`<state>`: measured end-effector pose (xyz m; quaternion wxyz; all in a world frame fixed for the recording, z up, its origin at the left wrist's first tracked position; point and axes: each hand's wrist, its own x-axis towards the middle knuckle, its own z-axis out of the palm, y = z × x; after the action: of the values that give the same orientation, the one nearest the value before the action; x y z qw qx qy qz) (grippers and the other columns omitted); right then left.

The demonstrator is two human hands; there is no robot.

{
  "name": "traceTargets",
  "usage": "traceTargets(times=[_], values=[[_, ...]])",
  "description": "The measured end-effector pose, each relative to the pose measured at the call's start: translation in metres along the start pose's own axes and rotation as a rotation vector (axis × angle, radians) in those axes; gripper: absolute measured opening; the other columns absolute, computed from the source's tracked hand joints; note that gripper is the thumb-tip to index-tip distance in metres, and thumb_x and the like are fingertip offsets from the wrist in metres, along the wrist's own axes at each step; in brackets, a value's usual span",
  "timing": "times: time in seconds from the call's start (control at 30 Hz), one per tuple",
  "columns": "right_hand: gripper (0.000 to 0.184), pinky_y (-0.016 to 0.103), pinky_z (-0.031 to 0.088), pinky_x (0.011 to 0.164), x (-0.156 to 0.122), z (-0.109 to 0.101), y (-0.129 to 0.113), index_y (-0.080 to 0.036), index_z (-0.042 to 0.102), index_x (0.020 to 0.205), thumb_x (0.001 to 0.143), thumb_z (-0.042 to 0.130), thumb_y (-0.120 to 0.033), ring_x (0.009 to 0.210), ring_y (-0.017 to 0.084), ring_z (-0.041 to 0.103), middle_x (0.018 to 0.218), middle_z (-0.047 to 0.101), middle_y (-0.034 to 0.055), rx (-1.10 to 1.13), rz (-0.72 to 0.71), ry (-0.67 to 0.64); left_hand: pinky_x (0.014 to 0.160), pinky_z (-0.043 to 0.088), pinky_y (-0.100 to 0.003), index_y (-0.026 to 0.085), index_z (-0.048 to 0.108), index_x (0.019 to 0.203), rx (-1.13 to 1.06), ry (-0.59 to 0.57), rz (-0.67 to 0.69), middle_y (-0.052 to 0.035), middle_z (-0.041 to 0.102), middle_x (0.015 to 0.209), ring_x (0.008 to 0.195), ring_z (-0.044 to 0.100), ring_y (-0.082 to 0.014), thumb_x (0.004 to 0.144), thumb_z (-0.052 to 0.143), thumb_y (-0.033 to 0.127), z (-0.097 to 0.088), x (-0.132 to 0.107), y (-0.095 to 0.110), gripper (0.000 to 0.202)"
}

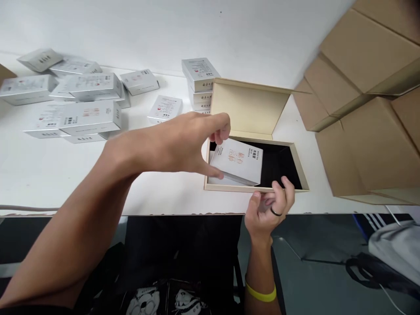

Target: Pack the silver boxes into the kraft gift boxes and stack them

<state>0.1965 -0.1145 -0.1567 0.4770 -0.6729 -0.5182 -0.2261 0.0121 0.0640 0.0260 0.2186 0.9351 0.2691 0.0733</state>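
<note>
From the head camera, the left hand [177,144] reaches in from the left, fingers and thumb spread partly and pinched on a small white box [236,161]. The fingers hook its far edge and the thumb presses its near left corner. That box sits at the left end of the beige box [229,187], just ahead of and left of the right hand [271,208]. It is tilted rather than flat, its printed face turned up toward the camera. Its long axis seems to run left to right across the tray, slanting a little away at the right end.

The right hand is curled tight over the near rim of the beige box, fingertips inside against the black lining [282,164]. It wears a dark ring [275,213], with a yellow wristband [260,294] further down the arm.

There is one beige box, its lid [249,109] standing open beyond both hands. A stack of about four white boxes [200,72] stands just behind the left hand's fingertips. At least nine more white boxes lie as loose boxes [90,116] on the white table [164,194], beyond and left of the left forearm; their exact number is hard to tell where they overlap. At least two brown cartons [370,144] lie to the right of the right hand
</note>
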Motion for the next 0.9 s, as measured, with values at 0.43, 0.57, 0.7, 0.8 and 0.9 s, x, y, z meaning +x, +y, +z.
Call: traceTargets(times=[0.43, 0.57, 0.7, 0.8, 0.9], values=[[0.067, 0.037, 0.057, 0.066, 0.006, -0.008, 0.001, -0.031, 0.024, 0.154, 0.095, 0.055, -0.024, 0.067, 0.009, 0.053, 0.161, 0.028, 0.0228, 0.253, 0.115, 0.024, 0.101, 0.048, -0.045, 0.025, 0.051, 0.130, 0.057, -0.104, 0.065, -0.0106, 0.069, 0.131, 0.120, 0.065, -0.0343, 0.078, 0.082, 0.051, 0.043, 0.031, 0.034, 0.066], [0.057, 0.039, 0.059, 0.067, 0.017, -0.031, 0.010, -0.037, 0.026, 0.148, 0.098, 0.052, -0.027, 0.075, 0.011, 0.060, 0.165, 0.019, 0.0175, 0.361, 0.158, 0.049, 0.124, 0.024, -0.057, 0.011, 0.036, 0.152, 0.254, -0.130, 0.248, -0.0271, 0.019, 0.172, 0.157, 0.027, -0.0412, 0.086, 0.076, 0.061, 0.073, 0.040, 0.057, 0.093], [0.040, 0.041, 0.058, 0.079, 0.049, -0.060, 0.019, -0.030, 0.046, 0.137, 0.099, 0.056, -0.035, 0.092, 0.018, 0.066, 0.145, 0.051, 0.0123, 0.365, 0.009, -0.114, 0.110, 0.043, -0.050, 0.011, 0.040, 0.154, 0.306, -0.206, 0.131, -0.0263, 0.050, 0.155, 0.133, 0.057, -0.0405, 0.088, 0.074, 0.059, 0.076, 0.037, 0.053, 0.088], [0.032, 0.051, 0.050, 0.104, 0.092, -0.067, 0.021, -0.025, 0.059, 0.128, 0.099, 0.057, -0.040, 0.126, 0.028, 0.060, 0.139, 0.060, 0.0119, 0.229, -0.187, -0.423, 0.097, 0.051, -0.048, 0.018, 0.053, 0.147, 0.280, -0.258, 0.118, -0.0215, 0.061, 0.139, 0.118, 0.064, -0.0381, 0.096, 0.057, 0.062, 0.071, 0.033, 0.045, 0.067], [0.040, 0.056, 0.039, 0.117, 0.134, -0.053, 0.026, -0.026, 0.057, 0.139, 0.103, 0.051, -0.044, 0.143, 0.029, 0.048, 0.151, 0.055, 0.0109, 0.035, -0.317, -0.862, 0.095, 0.051, -0.048, 0.017, 0.051, 0.150, 0.266, -0.248, 0.095, -0.0217, 0.062, 0.137, 0.115, 0.064, -0.0381, 0.095, 0.053, 0.064, 0.071, 0.032, 0.042, 0.073]])
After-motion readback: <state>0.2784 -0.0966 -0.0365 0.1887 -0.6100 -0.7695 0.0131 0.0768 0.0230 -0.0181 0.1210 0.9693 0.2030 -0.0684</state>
